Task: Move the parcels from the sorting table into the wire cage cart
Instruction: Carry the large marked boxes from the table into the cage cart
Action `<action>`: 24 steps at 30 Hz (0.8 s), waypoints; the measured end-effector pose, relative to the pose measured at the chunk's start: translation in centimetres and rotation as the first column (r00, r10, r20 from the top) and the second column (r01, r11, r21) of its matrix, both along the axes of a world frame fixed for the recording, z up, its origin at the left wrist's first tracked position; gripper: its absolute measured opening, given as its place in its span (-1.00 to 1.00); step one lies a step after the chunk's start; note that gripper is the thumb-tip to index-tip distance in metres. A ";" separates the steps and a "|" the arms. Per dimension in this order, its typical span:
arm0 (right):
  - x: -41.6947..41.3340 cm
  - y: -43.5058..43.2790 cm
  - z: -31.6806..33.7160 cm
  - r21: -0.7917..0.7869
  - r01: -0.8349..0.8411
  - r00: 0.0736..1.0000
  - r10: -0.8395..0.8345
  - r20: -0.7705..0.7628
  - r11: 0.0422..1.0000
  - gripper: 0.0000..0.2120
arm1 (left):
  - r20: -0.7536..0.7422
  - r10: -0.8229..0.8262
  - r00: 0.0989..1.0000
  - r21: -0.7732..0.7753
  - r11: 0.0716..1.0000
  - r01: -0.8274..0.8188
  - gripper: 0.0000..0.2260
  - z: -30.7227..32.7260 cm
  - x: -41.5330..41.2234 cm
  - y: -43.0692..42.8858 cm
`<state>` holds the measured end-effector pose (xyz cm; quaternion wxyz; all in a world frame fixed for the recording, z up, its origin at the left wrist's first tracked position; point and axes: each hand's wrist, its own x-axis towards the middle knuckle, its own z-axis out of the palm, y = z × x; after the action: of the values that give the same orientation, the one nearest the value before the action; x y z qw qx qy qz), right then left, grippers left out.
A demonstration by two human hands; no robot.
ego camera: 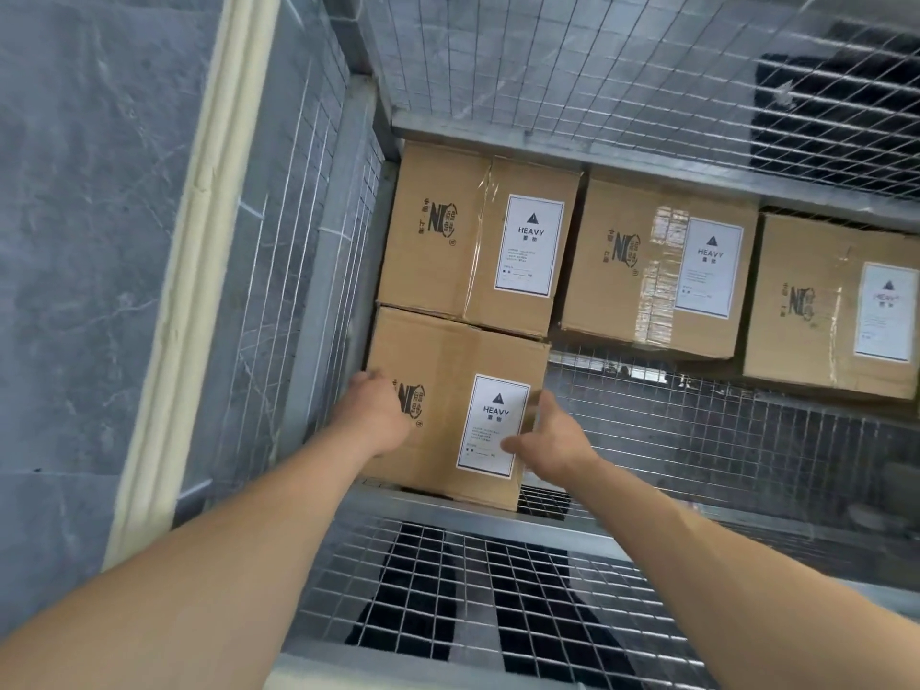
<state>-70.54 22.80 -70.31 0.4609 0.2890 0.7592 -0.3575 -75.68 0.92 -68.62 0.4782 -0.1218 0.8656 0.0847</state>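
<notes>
The stiff brown cardboard parcel labelled HEAVY (448,351) likely needs two-sided support: left grip (376,408) curls over its 9 o'clock edge, right grip (552,435) is spread loosely at 3 o'clock.

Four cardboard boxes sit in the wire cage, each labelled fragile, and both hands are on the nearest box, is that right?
No: the head view shows the labels read HEAVY, not fragile. Four cardboard boxes do sit in the wire cage, with the left hand and right hand on the nearest box.
</notes>
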 end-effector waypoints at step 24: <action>3.7 8.9 37.3 0.608 -0.088 0.819 0.405 -0.407 0.789 -0.60 | -0.552 -0.629 0.548 0.042 0.635 0.771 -0.34 36.0 -1.7 13.3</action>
<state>-66.79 31.69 -32.97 0.1772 0.1987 0.9570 -0.1152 -77.40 14.27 -32.59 0.2482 0.3320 0.9094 0.0337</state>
